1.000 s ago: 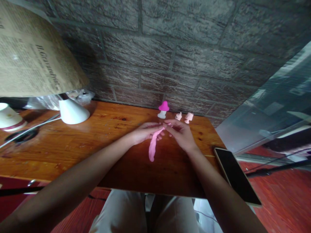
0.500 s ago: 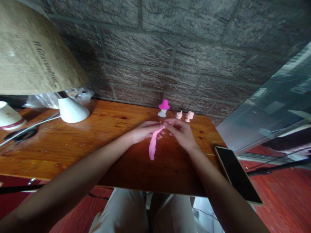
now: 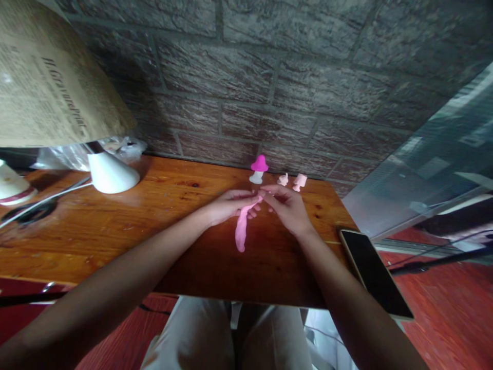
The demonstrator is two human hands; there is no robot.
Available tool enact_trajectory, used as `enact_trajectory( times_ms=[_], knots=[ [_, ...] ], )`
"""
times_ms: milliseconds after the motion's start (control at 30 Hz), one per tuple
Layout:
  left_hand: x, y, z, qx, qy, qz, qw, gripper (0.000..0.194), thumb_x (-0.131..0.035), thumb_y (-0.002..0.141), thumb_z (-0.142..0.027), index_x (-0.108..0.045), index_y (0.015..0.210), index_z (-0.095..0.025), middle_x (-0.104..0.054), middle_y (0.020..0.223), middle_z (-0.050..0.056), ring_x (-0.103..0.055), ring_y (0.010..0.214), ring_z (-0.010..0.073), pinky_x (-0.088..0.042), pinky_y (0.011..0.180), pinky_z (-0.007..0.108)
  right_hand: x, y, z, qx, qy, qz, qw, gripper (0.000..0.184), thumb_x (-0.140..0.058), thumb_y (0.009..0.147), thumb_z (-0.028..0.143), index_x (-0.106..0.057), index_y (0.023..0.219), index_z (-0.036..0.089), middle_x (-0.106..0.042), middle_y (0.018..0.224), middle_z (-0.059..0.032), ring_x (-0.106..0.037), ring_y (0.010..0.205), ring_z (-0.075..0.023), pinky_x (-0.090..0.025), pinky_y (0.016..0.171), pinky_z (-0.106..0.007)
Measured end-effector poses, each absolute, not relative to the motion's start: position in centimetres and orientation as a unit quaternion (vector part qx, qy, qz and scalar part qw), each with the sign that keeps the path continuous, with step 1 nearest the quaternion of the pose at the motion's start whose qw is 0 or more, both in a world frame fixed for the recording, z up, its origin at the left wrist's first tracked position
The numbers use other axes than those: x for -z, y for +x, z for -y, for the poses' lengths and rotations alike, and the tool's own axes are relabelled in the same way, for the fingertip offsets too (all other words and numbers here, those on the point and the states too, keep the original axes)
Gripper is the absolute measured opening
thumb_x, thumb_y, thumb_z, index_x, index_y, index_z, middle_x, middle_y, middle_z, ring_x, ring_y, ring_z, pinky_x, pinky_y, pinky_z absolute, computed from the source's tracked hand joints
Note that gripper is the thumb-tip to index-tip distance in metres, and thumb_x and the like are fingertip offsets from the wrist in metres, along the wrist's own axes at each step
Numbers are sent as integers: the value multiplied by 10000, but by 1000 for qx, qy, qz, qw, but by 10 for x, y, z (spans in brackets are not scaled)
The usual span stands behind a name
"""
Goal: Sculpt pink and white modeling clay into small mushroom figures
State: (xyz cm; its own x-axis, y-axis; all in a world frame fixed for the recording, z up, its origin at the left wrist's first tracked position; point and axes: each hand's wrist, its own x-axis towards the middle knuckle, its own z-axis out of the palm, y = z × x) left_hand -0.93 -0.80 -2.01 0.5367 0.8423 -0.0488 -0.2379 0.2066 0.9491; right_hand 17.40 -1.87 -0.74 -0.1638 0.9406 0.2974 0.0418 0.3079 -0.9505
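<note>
A long strip of pink modelling clay [image 3: 241, 231] hangs down from between my hands, above the wooden table. My left hand [image 3: 229, 206] is closed around its upper part, thumb on top. The fingertips of my right hand [image 3: 285, 205] pinch the clay's top end, close to the left thumb. Behind the hands, a mushroom figure [image 3: 259, 168] with a bright pink cap and white stem stands by the wall. To its right are a small pale pink figure [image 3: 283, 179] and another pale pink piece [image 3: 299, 182] with a wider top.
The wooden table [image 3: 165, 187] meets a dark brick wall [image 3: 246, 72]. On the left stand a lamp with a white base [image 3: 113, 173], a paper cup [image 3: 13, 185], black-handled scissors [image 3: 33, 211] and a plastic bag [image 3: 63, 158]. A phone [image 3: 375, 275] lies at the right edge.
Both hands keep their hold on the clay and have barely moved. The whole view has shifted slightly.
</note>
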Motion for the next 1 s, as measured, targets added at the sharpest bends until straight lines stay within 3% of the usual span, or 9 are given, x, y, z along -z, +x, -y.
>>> enact_trajectory(
  times_ms=[1000],
  knots=[
    [22,-9,7,-372,500,-294,725,450,-883,645,-431,-724,919,-112,-704,796,60,-633,693,130,-486,678,282,7,173,20,-429,-395,641,500,333,-771,744,511,-760,862,200,-733,809,-33,-573,610,-119,-488,524,-250]
  ],
)
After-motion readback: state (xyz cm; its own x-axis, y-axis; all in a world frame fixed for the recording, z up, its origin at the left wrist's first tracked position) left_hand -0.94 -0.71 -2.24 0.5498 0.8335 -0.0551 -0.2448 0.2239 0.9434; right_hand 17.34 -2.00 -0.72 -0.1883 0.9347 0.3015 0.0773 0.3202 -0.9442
